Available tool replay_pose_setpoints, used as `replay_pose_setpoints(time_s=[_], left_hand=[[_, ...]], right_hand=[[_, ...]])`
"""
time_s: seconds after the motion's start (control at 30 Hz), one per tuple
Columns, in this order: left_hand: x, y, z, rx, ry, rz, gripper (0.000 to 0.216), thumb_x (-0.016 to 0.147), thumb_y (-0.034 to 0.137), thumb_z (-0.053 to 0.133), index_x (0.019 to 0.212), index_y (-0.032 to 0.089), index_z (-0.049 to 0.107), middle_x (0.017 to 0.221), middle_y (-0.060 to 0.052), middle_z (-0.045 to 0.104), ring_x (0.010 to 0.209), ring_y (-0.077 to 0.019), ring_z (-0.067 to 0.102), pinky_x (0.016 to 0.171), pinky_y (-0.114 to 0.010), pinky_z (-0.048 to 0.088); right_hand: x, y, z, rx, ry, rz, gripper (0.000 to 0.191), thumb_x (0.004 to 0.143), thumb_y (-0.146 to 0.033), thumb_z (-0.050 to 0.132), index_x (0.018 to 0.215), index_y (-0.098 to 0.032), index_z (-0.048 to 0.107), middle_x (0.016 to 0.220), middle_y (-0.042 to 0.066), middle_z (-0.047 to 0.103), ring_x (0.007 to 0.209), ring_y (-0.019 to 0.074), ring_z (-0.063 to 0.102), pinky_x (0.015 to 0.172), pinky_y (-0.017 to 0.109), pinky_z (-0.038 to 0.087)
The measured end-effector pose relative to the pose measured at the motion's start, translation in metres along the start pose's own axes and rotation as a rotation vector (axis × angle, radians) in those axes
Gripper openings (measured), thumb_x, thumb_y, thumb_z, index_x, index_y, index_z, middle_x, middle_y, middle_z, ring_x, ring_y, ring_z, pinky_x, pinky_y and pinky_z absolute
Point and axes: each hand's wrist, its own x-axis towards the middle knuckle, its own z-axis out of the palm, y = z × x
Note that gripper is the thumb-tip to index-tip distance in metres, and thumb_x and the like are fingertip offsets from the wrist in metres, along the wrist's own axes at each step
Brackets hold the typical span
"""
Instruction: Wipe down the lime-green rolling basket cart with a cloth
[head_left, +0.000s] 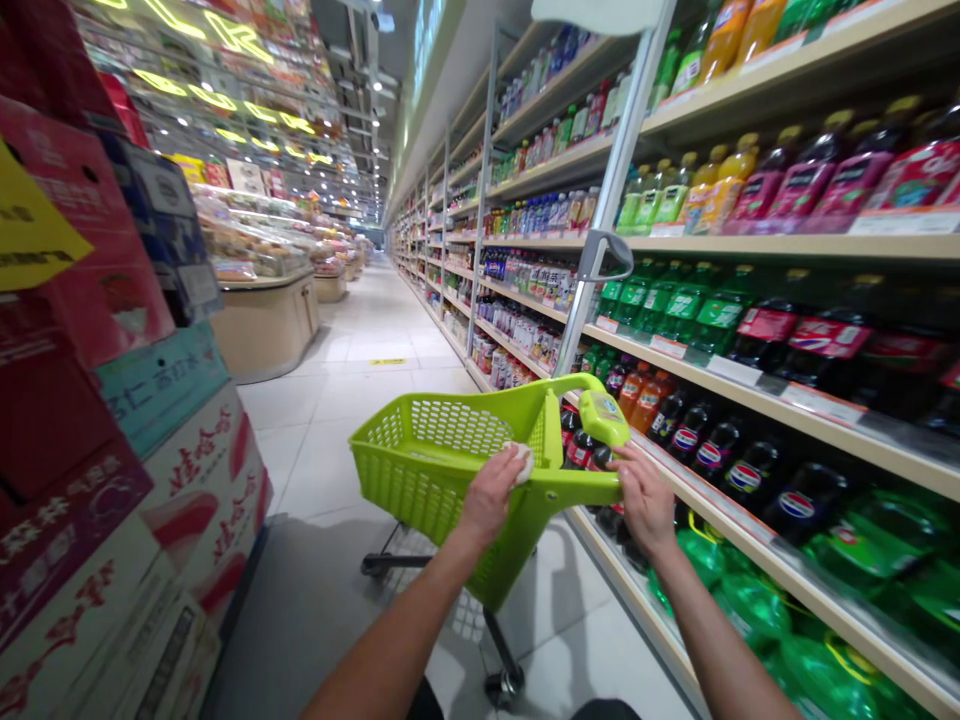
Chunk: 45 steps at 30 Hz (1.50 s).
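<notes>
Two hands of yours are on the green cart (517,545): your left hand (487,490) pinches a white wad (526,463), cloth or tissue, at the handle end of the basket (397,480), and your right hand (647,500) grasps the end of the handle (585,486), just below the green handle box (604,418). The cart stands upright before you on the tiled floor (330,405), near the shelves (787,246). You appear to be partway through wiping: the wad seems to touch the top edge, but nothing shows which stretches are done, so much of the basket may be left. Beside you on the left, white cartons (199,470) read 娃哈哈 in red, a purple carton (71,535) reads 森林, and a teal carton (161,385) seems to read 苏打水; the yellow sign (37,230) is too blurred for you to read. To your right you can make out the Pepsi emblem on dark bottles (744,478), while the red-labelled bottles (831,336) above are too smeared to confirm. Farther off, beyond a display stand (262,325), yellow neon letters (240,38) include L and K
</notes>
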Motion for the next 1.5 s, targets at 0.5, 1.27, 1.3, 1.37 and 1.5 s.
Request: replay_pose_setpoints(time_s=[0.5, 1.27, 1.3, 1.37, 1.5], left_hand=[[-0.033, -0.039, -0.02, 0.117, -0.074, -0.14, 0.045, 0.076, 0.002, 0.034, 0.111, 0.02, 0.055, 0.126, -0.004, 0.05, 0.12, -0.0143, 0.041, 0.102, -0.035, 0.036], [-0.056, -0.108, -0.102, 0.219, 0.241, -0.761, 0.049, 0.068, 0.002, 0.036, 0.11, 0.018, 0.054, 0.123, -0.002, 0.053, 0.116, -0.0221, 0.046, 0.099, -0.043, 0.037], [-0.049, -0.099, -0.095, 0.144, 0.25, -0.755, 0.048, 0.067, 0.003, 0.038, 0.109, 0.019, 0.055, 0.121, -0.001, 0.055, 0.114, -0.0218, 0.048, 0.098, -0.042, 0.038], [-0.032, -0.069, -0.073, -0.077, 0.244, -0.745, 0.045, 0.066, 0.007, 0.043, 0.107, 0.02, 0.056, 0.117, -0.001, 0.058, 0.108, -0.0198, 0.052, 0.095, -0.038, 0.041], [-0.004, 0.014, -0.025, -0.575, 0.093, -0.661, 0.044, 0.071, 0.016, 0.043, 0.115, 0.017, 0.05, 0.113, -0.004, 0.06, 0.1, -0.0173, 0.058, 0.085, -0.032, 0.049]], right_hand=[[-0.014, -0.032, 0.028, -0.456, -0.191, -0.283, 0.026, 0.078, -0.02, 0.042, 0.096, -0.02, 0.06, 0.103, 0.005, 0.064, 0.107, 0.0237, 0.05, 0.101, 0.05, 0.015], [-0.016, -0.024, 0.034, -0.477, -0.2, -0.148, 0.029, 0.077, -0.023, 0.046, 0.103, -0.021, 0.059, 0.104, 0.006, 0.062, 0.105, 0.0257, 0.049, 0.1, 0.054, 0.015], [-0.017, -0.029, 0.036, -0.441, -0.196, -0.121, 0.03, 0.077, -0.023, 0.046, 0.104, -0.021, 0.058, 0.106, 0.007, 0.061, 0.106, 0.026, 0.048, 0.1, 0.055, 0.015], [-0.022, -0.045, 0.041, -0.303, -0.188, -0.073, 0.033, 0.079, -0.024, 0.043, 0.11, -0.019, 0.055, 0.113, 0.008, 0.058, 0.11, 0.0251, 0.047, 0.1, 0.053, 0.02], [-0.046, -0.08, 0.059, 0.122, -0.203, 0.061, 0.044, 0.085, -0.027, 0.038, 0.128, -0.019, 0.039, 0.129, 0.007, 0.045, 0.119, 0.0186, 0.041, 0.098, 0.037, 0.036]])
